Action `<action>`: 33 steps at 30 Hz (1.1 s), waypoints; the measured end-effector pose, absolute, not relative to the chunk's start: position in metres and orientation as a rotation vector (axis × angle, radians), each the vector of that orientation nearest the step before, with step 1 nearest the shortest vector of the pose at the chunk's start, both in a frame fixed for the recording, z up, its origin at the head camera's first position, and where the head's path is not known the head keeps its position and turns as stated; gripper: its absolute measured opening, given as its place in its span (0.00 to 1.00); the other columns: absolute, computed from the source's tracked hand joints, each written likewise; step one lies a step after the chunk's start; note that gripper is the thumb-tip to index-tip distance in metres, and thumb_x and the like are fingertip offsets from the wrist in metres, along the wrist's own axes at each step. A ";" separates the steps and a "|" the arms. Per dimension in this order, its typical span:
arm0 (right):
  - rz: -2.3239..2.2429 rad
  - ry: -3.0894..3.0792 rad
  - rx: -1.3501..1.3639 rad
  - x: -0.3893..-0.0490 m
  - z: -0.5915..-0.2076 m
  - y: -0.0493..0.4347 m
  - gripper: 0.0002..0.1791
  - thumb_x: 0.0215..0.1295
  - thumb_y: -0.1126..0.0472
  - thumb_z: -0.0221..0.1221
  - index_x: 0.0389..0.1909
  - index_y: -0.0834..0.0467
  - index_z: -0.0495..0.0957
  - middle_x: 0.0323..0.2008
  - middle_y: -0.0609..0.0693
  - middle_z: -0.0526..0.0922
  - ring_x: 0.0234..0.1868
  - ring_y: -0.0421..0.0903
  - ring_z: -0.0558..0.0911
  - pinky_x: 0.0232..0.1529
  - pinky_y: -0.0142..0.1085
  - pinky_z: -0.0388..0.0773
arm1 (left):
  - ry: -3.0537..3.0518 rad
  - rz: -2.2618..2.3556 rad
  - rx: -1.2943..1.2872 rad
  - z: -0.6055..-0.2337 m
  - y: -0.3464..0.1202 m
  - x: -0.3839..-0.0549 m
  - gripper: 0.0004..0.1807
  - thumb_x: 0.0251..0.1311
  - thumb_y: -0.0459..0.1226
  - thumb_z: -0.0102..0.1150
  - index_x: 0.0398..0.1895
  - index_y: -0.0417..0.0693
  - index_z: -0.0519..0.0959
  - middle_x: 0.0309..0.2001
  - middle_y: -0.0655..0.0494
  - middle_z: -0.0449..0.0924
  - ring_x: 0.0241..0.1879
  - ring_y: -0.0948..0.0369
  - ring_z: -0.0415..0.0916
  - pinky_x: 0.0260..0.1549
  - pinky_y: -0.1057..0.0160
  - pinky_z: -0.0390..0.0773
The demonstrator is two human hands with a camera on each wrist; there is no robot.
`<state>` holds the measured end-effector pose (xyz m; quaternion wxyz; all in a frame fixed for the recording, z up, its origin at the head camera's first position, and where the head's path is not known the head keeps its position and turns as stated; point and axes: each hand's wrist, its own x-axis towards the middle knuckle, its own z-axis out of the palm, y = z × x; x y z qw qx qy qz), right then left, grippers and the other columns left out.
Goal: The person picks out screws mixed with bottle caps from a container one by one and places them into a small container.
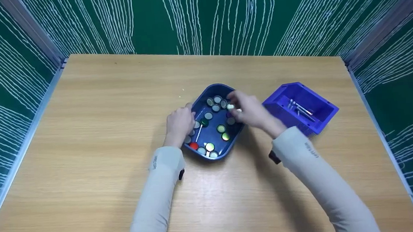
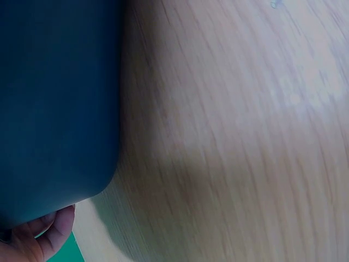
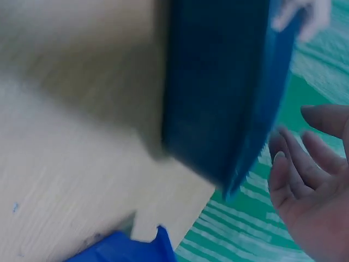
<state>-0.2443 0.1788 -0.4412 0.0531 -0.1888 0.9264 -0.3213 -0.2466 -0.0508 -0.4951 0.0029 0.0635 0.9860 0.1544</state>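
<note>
A dark blue tub (image 1: 213, 89) with rounded corners stands on the table, holding several round bottle caps: silver ones, a red cap (image 1: 193, 145), a dark green cap (image 1: 204, 122) and yellow-green ones. My left hand (image 1: 180, 122) grips the tub's left rim; its fingers (image 2: 57, 232) show at the tub's edge in the left wrist view. Over the right rim hovers my right hand (image 1: 251, 110), close above the caps there. In the right wrist view the right hand (image 3: 322, 202) has spread, slightly bent fingers with nothing between them.
To the right stands a purple bin (image 1: 326, 117) with several silver metal pieces (image 1: 301, 109) inside. A thin white stick (image 1: 199, 133) lies among the caps in the tub. Green walls with white streaks close off the table's back and sides.
</note>
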 end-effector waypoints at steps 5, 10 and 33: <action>-0.745 2.875 -0.722 -0.235 -0.458 0.156 0.27 0.64 0.62 0.62 0.64 0.60 0.68 0.60 0.58 0.74 0.62 0.55 0.73 0.65 0.50 0.71 | 3.073 0.475 0.199 -0.494 -0.051 -0.247 0.19 0.73 0.44 0.48 0.61 0.46 0.74 0.45 0.42 0.86 0.41 0.45 0.85 0.40 0.48 0.83; -0.597 2.866 -0.925 -0.230 -0.470 0.141 0.26 0.62 0.60 0.64 0.60 0.59 0.72 0.58 0.57 0.77 0.61 0.56 0.74 0.66 0.51 0.69 | 3.069 0.491 0.198 -0.495 -0.051 -0.248 0.19 0.73 0.45 0.48 0.61 0.45 0.74 0.45 0.43 0.86 0.41 0.46 0.85 0.40 0.48 0.83; -0.323 2.806 -1.237 -0.218 -0.492 0.113 0.19 0.57 0.64 0.65 0.51 0.62 0.78 0.50 0.58 0.81 0.53 0.57 0.75 0.58 0.49 0.73 | 3.102 0.515 0.211 -0.495 -0.052 -0.246 0.18 0.72 0.44 0.50 0.58 0.46 0.76 0.44 0.41 0.86 0.42 0.44 0.85 0.39 0.45 0.82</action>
